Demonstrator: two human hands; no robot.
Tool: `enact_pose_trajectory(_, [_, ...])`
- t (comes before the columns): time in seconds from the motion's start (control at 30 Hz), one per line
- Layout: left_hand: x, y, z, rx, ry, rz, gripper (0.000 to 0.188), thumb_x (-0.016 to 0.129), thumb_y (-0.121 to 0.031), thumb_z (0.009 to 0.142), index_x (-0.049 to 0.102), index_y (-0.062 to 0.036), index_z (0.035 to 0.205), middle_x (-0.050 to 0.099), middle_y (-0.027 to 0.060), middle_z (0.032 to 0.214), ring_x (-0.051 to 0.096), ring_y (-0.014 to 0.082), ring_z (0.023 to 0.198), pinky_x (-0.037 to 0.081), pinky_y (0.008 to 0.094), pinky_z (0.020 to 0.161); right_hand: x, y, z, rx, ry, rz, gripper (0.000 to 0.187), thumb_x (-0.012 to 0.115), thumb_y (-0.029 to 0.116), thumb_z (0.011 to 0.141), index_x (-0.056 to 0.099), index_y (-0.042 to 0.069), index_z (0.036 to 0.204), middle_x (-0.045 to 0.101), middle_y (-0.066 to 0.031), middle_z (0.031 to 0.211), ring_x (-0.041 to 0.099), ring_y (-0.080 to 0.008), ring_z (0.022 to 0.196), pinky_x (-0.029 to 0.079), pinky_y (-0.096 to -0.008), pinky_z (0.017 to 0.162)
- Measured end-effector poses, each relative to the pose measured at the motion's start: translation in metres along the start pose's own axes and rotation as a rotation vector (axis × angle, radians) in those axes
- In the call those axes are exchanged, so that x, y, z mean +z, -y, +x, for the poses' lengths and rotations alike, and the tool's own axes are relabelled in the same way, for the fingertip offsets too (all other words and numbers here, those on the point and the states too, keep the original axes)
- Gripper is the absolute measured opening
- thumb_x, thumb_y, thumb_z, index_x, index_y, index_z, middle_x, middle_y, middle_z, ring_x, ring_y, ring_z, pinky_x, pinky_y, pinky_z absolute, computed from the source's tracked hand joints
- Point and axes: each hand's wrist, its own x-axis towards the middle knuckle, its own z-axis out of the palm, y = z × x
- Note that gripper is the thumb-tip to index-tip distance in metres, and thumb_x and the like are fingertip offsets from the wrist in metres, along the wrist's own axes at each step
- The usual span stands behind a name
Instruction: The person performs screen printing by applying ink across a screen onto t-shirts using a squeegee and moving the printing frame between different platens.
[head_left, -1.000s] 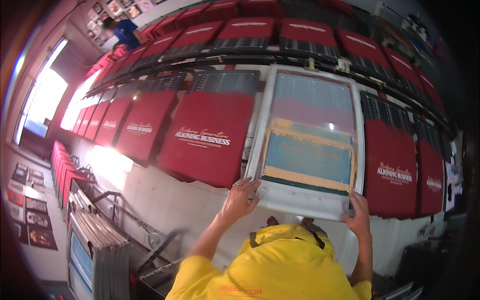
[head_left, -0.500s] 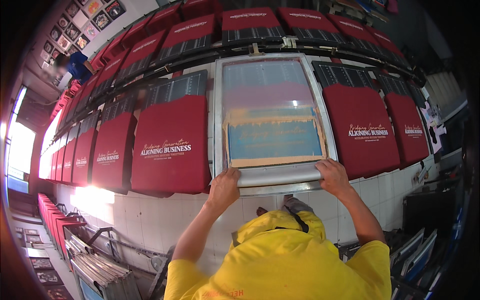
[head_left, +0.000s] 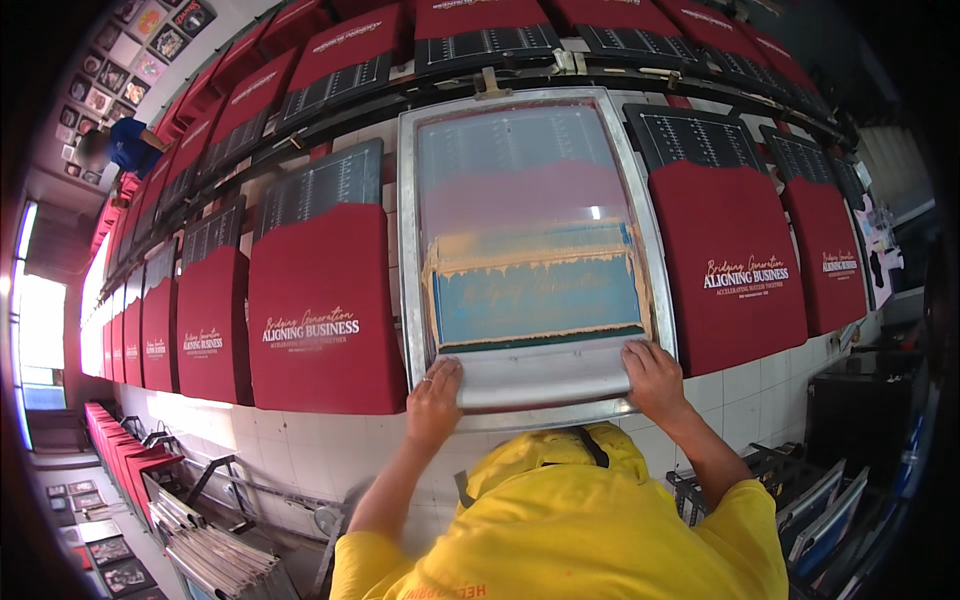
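Both my hands grip a wide silver squeegee (head_left: 545, 376) near the front of a metal-framed printing screen (head_left: 405, 200). My left hand (head_left: 434, 402) closes on its left end, with a ring on one finger. At its right end, my right hand (head_left: 655, 381) has the fingers curled over the top. The squeegee's dark green blade edge rests on the mesh, just in front of a blue stencil area (head_left: 540, 298) bordered with tan ink. Through the upper mesh a red shirt and a black board show faintly.
Red printed shirts on black boards flank the screen, one to the left (head_left: 310, 310) and one to the right (head_left: 725, 270). More form a row behind a metal rail. A person in blue (head_left: 133, 145) stands far left. Several frames (head_left: 215, 550) are stacked at lower left.
The squeegee has tilted, showing more of its broad face and the dark green blade edge. My hands stay on it. The view has shifted, and my body sits closer to the screen.
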Motion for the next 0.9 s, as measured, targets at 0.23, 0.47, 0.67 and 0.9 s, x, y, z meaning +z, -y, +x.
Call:
enact_pose_trajectory(0.23, [0.001, 0.039, 0.100, -0.021, 0.040, -0.005, 0.039, 0.059, 0.007, 0.068, 0.065, -0.0045, 0.104, 0.067, 0.0121, 0.106, 0.069, 0.0299, 0.085, 0.057, 0.0396, 0.069, 0.014, -0.051, 0.089, 0.028, 0.109, -0.025, 0.024, 0.064, 0.000, 0.067, 0.061, 0.001, 0.091, 0.062, -0.0106, 0.094, 0.063, -0.0296, 0.093, 0.055, -0.0388, 0.074])
enact_pose_trajectory(0.47, [-0.025, 0.055, 0.167, -0.103, 0.214, -0.023, 0.030, 0.060, 0.005, 0.069, 0.071, -0.0070, 0.093, 0.070, 0.0143, 0.092, 0.067, 0.0367, 0.084, 0.055, 0.0451, 0.077, -0.001, -0.087, 0.154, 0.106, 0.343, 0.019, 0.021, 0.068, 0.001, 0.066, 0.061, 0.005, 0.085, 0.063, -0.0106, 0.085, 0.064, -0.0323, 0.088, 0.055, -0.0436, 0.073])
enact_pose_trajectory(0.67, [-0.046, 0.026, 0.108, -0.013, 0.022, -0.077, 0.036, 0.060, 0.008, 0.067, 0.066, -0.0044, 0.101, 0.069, 0.0158, 0.098, 0.068, 0.0343, 0.086, 0.057, 0.0438, 0.076, -0.032, -0.052, 0.107, 0.003, 0.118, 0.049, 0.022, 0.066, -0.001, 0.065, 0.060, 0.006, 0.085, 0.063, -0.0100, 0.088, 0.063, -0.0318, 0.088, 0.055, -0.0433, 0.072])
enact_pose_trajectory(0.9, [-0.040, -0.019, -0.003, -0.011, 0.042, -0.020, 0.037, 0.058, 0.008, 0.069, 0.063, -0.0003, 0.104, 0.064, 0.0108, 0.114, 0.068, 0.0283, 0.093, 0.057, 0.0349, 0.076, -0.031, 0.011, 0.001, 0.000, -0.041, 0.068, 0.032, 0.066, -0.002, 0.064, 0.062, 0.003, 0.095, 0.064, -0.0085, 0.095, 0.062, -0.0282, 0.095, 0.055, -0.0391, 0.073])
